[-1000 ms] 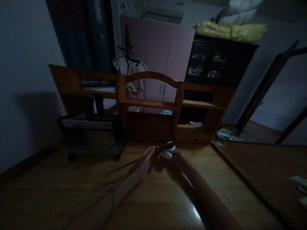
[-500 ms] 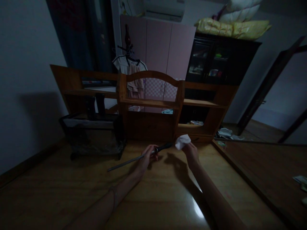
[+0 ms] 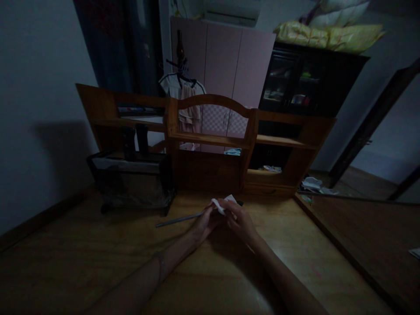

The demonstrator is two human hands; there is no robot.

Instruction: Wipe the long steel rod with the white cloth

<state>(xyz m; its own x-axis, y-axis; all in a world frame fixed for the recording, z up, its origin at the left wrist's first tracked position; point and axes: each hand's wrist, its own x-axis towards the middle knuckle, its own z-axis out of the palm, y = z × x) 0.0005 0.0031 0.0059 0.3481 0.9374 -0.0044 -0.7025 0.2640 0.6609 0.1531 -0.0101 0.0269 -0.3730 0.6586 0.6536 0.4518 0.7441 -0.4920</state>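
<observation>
Far left on the tabletop, a black-framed holder is seen. Centrally, a metal rod (its dark right end barely showing) is grasped by the left hand; around it, a white cloth is gripped by the right hand.

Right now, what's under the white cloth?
The dark handle of the metal rod: only its end shows. The white cloth and right hand cover the rest.
</observation>
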